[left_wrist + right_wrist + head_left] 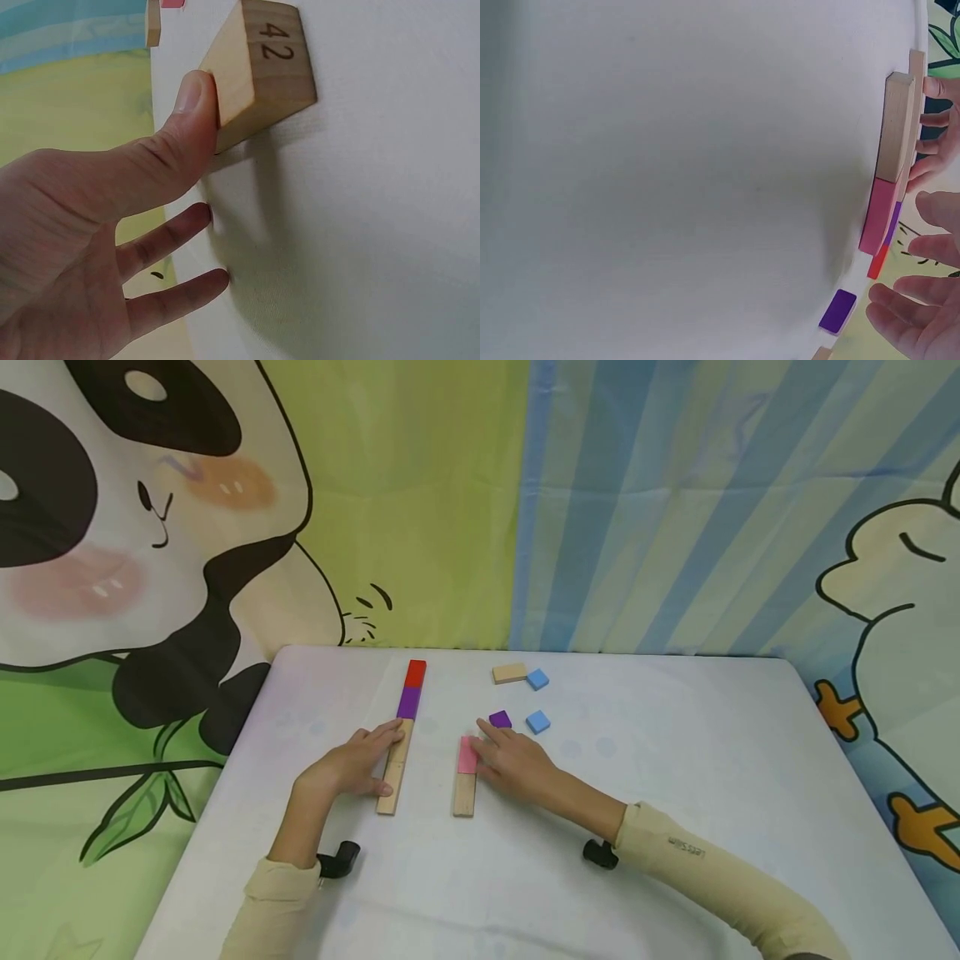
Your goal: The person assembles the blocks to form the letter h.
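Note:
My left hand (348, 766) lies along the left row, thumb against the side of a plain wooden block (277, 71) marked 42. Its fingers are spread and fairly straight. That row runs away from me: plain wood, then a purple block (408, 702), then a red block (416, 673) at the far end. My right hand (521, 764) hovers beside the second row with its fingers loosely extended. There a pink block (466, 754) adjoins a wooden block (464, 796) on its near side. A loose purple block (500, 718) shows just past the right fingers.
Farther back on the white table (675, 735) lie a small wooden block (509, 672) and a blue block (537, 679), close together. Another blue block (537, 722) lies nearer, right of the loose purple one. A printed curtain (420, 502) hangs behind the table's far edge.

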Tool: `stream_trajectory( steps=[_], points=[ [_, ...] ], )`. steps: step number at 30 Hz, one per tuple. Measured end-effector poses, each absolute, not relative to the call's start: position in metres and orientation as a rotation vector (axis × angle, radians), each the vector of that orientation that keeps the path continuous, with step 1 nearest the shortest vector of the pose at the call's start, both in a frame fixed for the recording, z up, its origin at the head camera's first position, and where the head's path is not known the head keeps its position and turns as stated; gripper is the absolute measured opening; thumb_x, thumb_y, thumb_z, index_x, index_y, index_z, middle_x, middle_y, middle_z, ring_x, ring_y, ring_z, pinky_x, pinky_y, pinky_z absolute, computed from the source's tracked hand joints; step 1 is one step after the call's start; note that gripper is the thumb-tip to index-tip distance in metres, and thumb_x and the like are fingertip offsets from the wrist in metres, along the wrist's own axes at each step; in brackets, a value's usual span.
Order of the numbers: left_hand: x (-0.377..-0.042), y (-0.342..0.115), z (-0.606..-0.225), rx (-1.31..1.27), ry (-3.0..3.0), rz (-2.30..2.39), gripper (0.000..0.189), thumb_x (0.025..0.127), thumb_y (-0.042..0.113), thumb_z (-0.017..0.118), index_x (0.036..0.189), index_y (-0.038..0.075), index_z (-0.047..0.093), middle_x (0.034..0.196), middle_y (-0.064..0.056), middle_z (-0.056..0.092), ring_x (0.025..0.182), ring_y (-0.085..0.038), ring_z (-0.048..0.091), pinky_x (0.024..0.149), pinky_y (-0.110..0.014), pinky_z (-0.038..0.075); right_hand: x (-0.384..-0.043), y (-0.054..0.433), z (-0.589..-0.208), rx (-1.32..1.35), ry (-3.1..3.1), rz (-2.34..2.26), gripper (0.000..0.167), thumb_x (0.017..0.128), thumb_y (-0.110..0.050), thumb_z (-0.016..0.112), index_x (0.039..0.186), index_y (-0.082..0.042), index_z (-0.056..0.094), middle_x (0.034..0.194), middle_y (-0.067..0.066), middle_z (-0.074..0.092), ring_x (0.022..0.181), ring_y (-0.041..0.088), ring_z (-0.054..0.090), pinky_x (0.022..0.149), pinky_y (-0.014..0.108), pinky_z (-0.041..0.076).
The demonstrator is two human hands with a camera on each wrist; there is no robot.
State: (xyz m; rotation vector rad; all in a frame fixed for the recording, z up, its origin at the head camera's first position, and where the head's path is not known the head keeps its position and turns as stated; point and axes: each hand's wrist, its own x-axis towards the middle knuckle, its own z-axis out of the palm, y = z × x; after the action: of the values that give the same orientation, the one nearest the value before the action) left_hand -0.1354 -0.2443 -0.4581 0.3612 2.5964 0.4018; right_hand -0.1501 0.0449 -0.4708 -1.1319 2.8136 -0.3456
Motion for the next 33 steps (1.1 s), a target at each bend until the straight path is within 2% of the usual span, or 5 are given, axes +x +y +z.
stream_trajectory(
  steps=[8, 14, 22, 33],
  points=[
    [-0.135, -0.245, -0.46, 0.357, 2.597, 0.418, 0.094, 0.076, 0.03, 0.08, 0.153, 0.013, 0.028, 0.164, -0.005, 0.016, 0.136, -0.033, 0.037, 0.096, -0.052, 0.05, -0.16, 0.051, -0.466, -1.036, 2.787, -0.384, 0.049, 0.095, -0.029, 0.062, 0.14, -0.012, 0.053, 0.152, 0.014, 0.042, 0.131, 0.033, 0.052, 0.102, 0.046, 0.049],
    [-0.135, -0.244, -0.461, 0.331, 2.598, 0.416, 0.095, 0.076, 0.029, 0.08, 0.154, 0.015, 0.027, 0.164, -0.004, 0.016, 0.136, -0.033, 0.037, 0.097, -0.053, 0.05, -0.187, 0.054, -0.457, -0.933, 2.814, -0.418, 0.048, 0.094, -0.028, 0.064, 0.139, -0.013, 0.054, 0.151, 0.014, 0.043, 0.13, 0.032, 0.051, 0.098, 0.047, 0.052],
    [-0.135, -0.244, -0.462, 0.322, 2.604, 0.407, 0.097, 0.075, 0.029, 0.081, 0.154, 0.016, 0.026, 0.163, -0.004, 0.016, 0.135, -0.034, 0.038, 0.095, -0.053, 0.051, -0.221, 0.054, -0.449, -0.835, 2.83, -0.389, 0.048, 0.097, -0.031, 0.058, 0.142, -0.015, 0.05, 0.154, 0.012, 0.039, 0.137, 0.032, 0.045, 0.093, 0.049, 0.054],
    [-0.135, -0.244, -0.462, 0.317, 2.602, 0.416, 0.097, 0.075, 0.029, 0.081, 0.154, 0.016, 0.026, 0.163, -0.005, 0.017, 0.135, -0.033, 0.038, 0.094, -0.053, 0.051, -0.244, 0.056, -0.455, -0.789, 2.813, -0.434, 0.045, 0.098, -0.027, 0.057, 0.14, -0.012, 0.052, 0.154, 0.016, 0.038, 0.138, 0.039, 0.041, 0.099, 0.055, 0.049]
  ],
)
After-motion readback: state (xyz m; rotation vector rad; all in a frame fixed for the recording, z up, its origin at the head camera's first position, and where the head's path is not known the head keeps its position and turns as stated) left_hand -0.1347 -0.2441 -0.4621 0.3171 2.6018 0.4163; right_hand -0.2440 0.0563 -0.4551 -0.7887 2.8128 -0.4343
